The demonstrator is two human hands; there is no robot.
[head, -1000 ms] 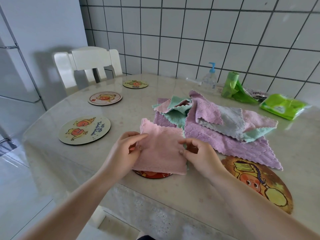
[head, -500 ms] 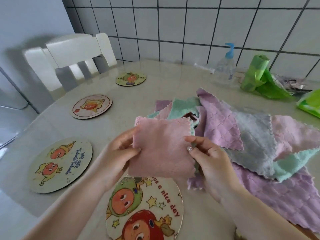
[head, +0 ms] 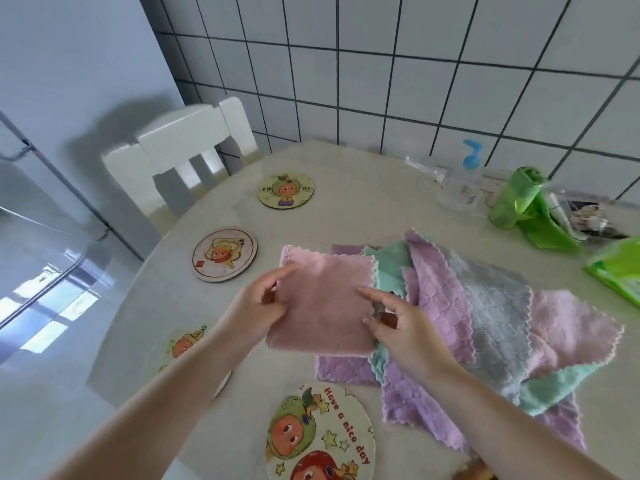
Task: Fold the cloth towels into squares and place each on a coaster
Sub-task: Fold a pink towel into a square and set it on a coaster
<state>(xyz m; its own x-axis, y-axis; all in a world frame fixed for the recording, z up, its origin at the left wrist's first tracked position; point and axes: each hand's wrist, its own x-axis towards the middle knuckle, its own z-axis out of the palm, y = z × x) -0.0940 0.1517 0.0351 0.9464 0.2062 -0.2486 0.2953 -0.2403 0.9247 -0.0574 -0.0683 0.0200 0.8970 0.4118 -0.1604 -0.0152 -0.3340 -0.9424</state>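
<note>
Head view: both hands hold one folded pink towel (head: 325, 303) up above the table (head: 363, 209), square shape, roughly flat and tilted toward the camera. Left hand (head: 258, 308) pinches the towel's left edge, thumb on top, fingers tucked underneath. Right hand (head: 398, 323) grips the right edge, index finger stretched over the top face, other fingers curled at the edge. Towel hangs over the left part of the towel pile (head: 478, 327), a loose heap of purple, mint, grey and pink cloths spread on the right half of the table. Coasters: "Have a nice day" coaster (head: 320, 434) near the front edge, below the held towel, bare; second coaster (head: 183, 344) at left, mostly hidden behind the left forearm; third coaster (head: 224, 253) just left of the towel; fourth coaster (head: 286, 190) further back near the white chair (head: 183, 150). None of the visible coasters carries a towel. Back right by the tiled wall: clear pump bottle (head: 462, 183) with blue top, green bag roll (head: 516, 199), green packet (head: 620, 268) at the right edge.
</note>
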